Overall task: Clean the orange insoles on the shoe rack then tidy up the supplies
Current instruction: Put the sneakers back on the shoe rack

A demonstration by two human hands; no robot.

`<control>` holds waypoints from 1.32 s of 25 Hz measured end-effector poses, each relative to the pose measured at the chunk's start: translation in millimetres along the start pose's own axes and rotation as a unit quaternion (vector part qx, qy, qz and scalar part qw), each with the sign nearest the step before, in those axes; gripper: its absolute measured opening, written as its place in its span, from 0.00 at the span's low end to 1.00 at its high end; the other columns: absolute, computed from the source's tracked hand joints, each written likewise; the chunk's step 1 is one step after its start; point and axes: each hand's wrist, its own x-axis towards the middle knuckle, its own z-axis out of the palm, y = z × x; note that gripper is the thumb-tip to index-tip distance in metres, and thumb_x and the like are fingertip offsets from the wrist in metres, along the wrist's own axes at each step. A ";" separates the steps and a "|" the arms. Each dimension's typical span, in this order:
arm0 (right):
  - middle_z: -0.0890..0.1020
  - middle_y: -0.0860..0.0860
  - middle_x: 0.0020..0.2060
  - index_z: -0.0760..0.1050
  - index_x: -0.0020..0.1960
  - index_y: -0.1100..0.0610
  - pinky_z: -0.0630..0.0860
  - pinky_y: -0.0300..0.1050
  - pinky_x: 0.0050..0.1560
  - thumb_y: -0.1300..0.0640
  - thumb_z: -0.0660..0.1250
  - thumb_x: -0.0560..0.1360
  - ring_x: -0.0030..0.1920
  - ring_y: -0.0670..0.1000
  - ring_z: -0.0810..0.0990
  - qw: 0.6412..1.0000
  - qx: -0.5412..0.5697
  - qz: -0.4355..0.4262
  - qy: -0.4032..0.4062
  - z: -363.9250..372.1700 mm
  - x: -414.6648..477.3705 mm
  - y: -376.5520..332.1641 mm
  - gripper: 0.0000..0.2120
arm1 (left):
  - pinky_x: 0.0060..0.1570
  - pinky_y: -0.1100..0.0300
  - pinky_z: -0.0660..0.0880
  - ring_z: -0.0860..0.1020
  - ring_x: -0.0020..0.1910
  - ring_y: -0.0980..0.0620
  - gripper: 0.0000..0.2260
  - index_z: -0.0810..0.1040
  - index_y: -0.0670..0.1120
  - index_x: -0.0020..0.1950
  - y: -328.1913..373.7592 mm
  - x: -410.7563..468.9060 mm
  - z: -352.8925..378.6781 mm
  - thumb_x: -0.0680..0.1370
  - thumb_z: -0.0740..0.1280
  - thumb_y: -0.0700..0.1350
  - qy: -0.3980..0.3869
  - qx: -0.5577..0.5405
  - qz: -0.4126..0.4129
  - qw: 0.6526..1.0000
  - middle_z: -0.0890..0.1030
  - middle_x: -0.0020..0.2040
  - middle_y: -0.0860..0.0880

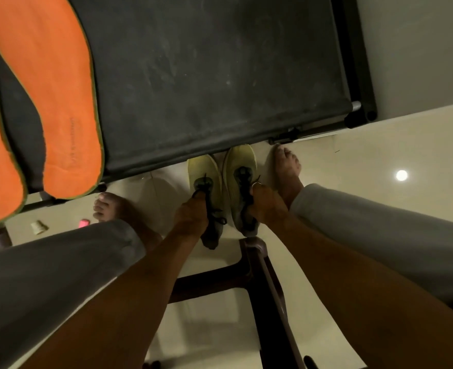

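left hand (193, 217) grips left shoe (203, 169) | right hand (266, 206) grips right shoe (239, 161) | lift level, clear shoe rack (206, 62) at 12 | orange insoles (52, 89) at 10

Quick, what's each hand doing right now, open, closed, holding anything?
Left hand: closed, fingers gripping a yellow-green shoe at its laces.
Right hand: closed, fingers gripping the other yellow-green shoe.

insoles (47, 102): matt orange cloth | rack shelf (206, 75): dusty dark fabric | floor (380, 161): glossy
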 end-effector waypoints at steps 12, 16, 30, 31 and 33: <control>0.79 0.52 0.49 0.74 0.55 0.55 0.77 0.48 0.56 0.54 0.68 0.77 0.52 0.53 0.80 0.998 -0.006 -0.037 0.056 -86.5 -115.5 -41.2 0.09 | 0.58 0.50 0.78 0.79 0.56 0.44 0.16 0.76 0.48 0.64 37.9 -90.5 -86.5 0.77 0.69 0.45 -0.002 -0.024 0.018 1.000 0.79 0.59 0.44; 0.78 0.51 0.55 0.76 0.48 0.45 0.71 0.54 0.65 0.41 0.68 0.69 0.62 0.57 0.75 0.994 -0.029 -0.045 0.100 -112.8 -161.5 -40.4 0.12 | 0.55 0.51 0.80 0.80 0.56 0.44 0.16 0.79 0.48 0.64 49.2 -146.9 -125.2 0.76 0.70 0.45 0.021 -0.027 0.036 0.999 0.80 0.60 0.44; 0.84 0.56 0.35 0.83 0.36 0.59 0.80 0.46 0.35 0.54 0.70 0.71 0.32 0.53 0.80 0.972 0.038 -0.154 0.173 -205.1 -315.4 -52.4 0.10 | 0.32 0.56 0.80 0.82 0.39 0.46 0.11 0.80 0.50 0.60 74.1 -294.8 -204.5 0.78 0.67 0.47 0.103 -0.078 0.138 0.982 0.82 0.46 0.46; 0.83 0.56 0.34 0.83 0.35 0.59 0.78 0.45 0.34 0.54 0.70 0.70 0.31 0.52 0.79 0.971 0.040 -0.159 0.176 -211.5 -322.0 -54.1 0.10 | 0.32 0.56 0.80 0.82 0.40 0.46 0.09 0.80 0.49 0.57 74.0 -301.0 -209.4 0.78 0.67 0.47 0.105 -0.092 0.146 0.979 0.82 0.44 0.46; 0.83 0.55 0.32 0.82 0.34 0.57 0.77 0.46 0.34 0.53 0.70 0.69 0.31 0.51 0.78 0.965 0.035 -0.179 0.190 -225.8 -337.5 -60.3 0.09 | 0.32 0.58 0.78 0.83 0.41 0.47 0.07 0.81 0.49 0.53 72.8 -312.5 -222.0 0.78 0.66 0.46 0.123 -0.105 0.177 0.971 0.83 0.42 0.47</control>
